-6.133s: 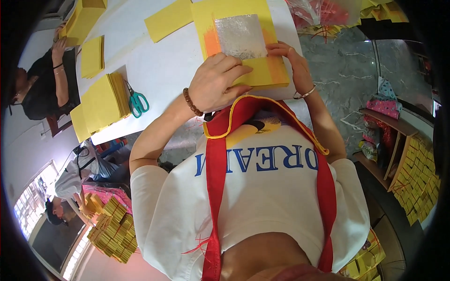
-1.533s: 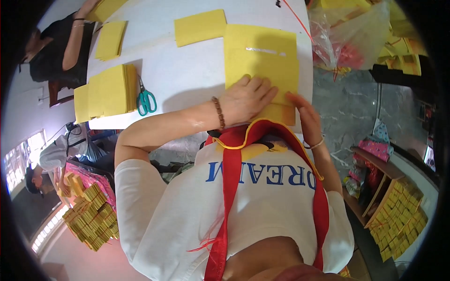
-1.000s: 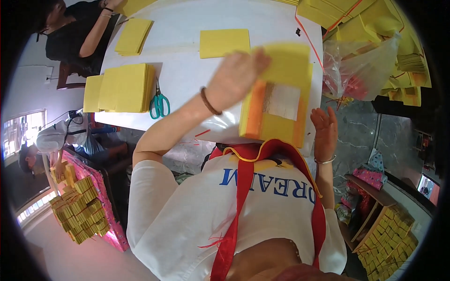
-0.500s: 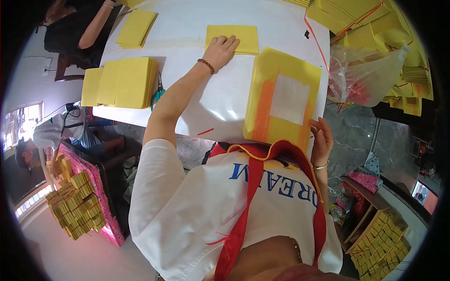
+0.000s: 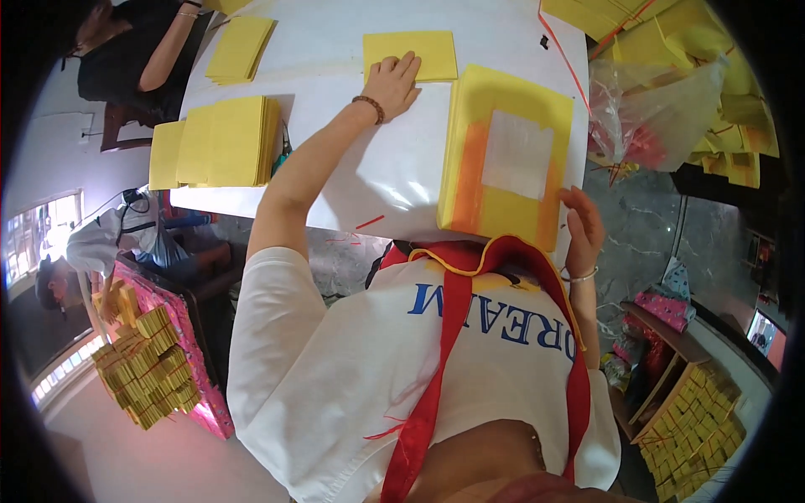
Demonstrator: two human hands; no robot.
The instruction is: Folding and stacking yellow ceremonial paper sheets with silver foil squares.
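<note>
My left hand (image 5: 392, 87) lies open, palm down, with its fingertips on the near edge of a folded yellow paper sheet (image 5: 411, 52). It wears a brown beaded bracelet. Closer to me, at the table's edge, is a thick stack of yellow paper (image 5: 549, 117) with orange bands and a whitish rectangle on top. Beside the right edge of that stack, my right hand (image 5: 584, 230) hangs with loosely bent fingers apart, holding nothing.
Folded yellow bundles (image 5: 226, 142) lie on the white table (image 5: 335, 201), with another yellow pile (image 5: 241, 50) beyond. Scissors (image 5: 283, 151) are partly hidden by my left arm. A clear plastic bag (image 5: 654, 109) is at right. A co-worker's arm (image 5: 168, 54) is far left; another person (image 5: 117, 235) is behind.
My left hand has drawn back a little toward me, from the middle of the folded sheet to its near edge. My right hand stays beside the stack. The whole view has shifted slightly.
</note>
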